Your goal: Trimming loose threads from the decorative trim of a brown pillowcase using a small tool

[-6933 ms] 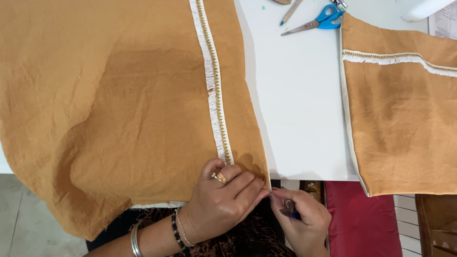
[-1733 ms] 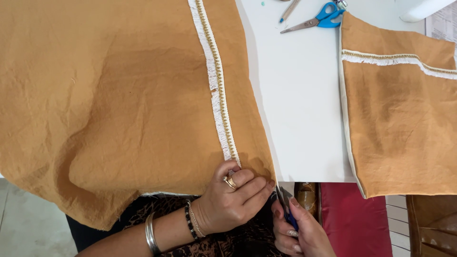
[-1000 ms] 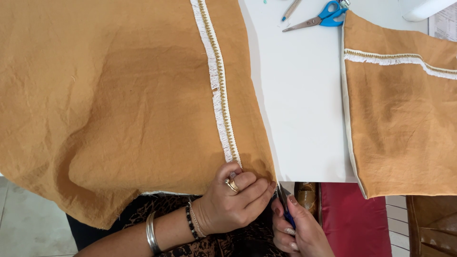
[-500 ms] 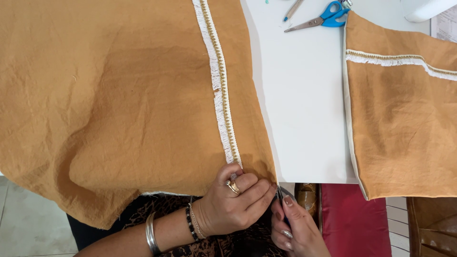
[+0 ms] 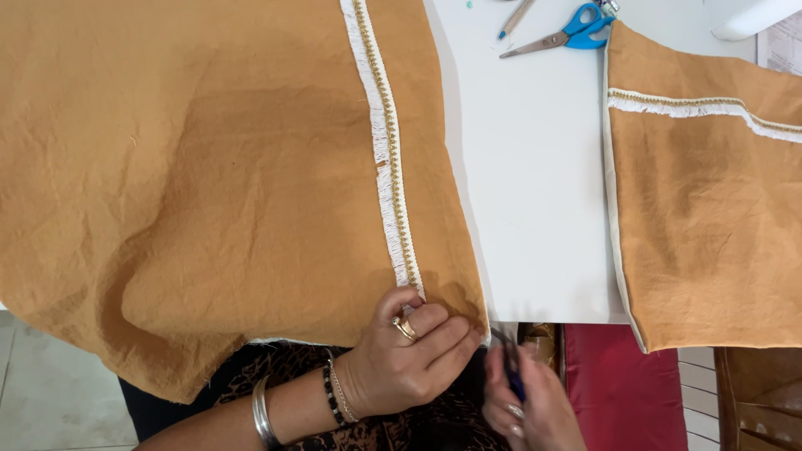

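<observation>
A large mustard-brown cloth (image 5: 209, 184) lies spread over the white table (image 5: 535, 184), with a white fringe and gold bead trim (image 5: 386, 159) running down it. My left hand (image 5: 409, 355) pinches the cloth's lower edge at the trim's end, at the table's front edge. Just right of it, below the table edge, my right hand (image 5: 530, 409) holds a small dark snipping tool (image 5: 508, 363) pointed up at the cloth's corner. The right hand is partly cut off by the frame and blurred.
A second mustard-brown cloth piece (image 5: 710, 209) with the same trim lies at the right. Blue-handled scissors (image 5: 568, 29) and a pen (image 5: 516, 17) rest at the table's far edge. A red seat (image 5: 618, 392) shows below the table.
My right hand with the small tool has shifted slightly under the table edge, staying by the cloth's corner. My left hand keeps its pinch on the edge.
</observation>
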